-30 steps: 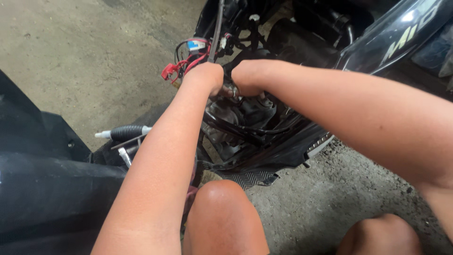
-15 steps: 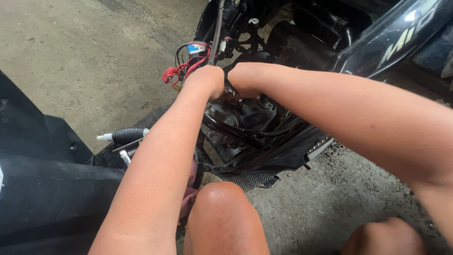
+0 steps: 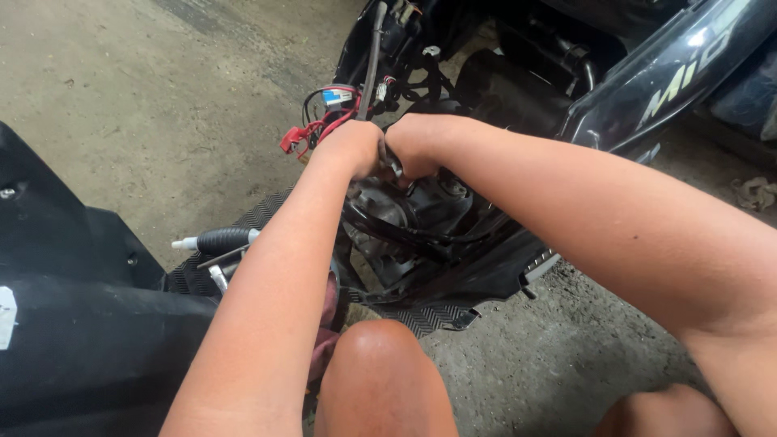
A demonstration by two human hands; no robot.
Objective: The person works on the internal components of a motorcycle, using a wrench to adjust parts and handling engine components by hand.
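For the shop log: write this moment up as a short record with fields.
Setting: bare concrete floor, black scooter with its panels off
Left hand: pressed into the open frame beside a bundle of red wires
Right hand: knuckle to knuckle with the left, on a dark part; grip hidden
Below hands: black cables
Nearby: screwdriver on a footboard
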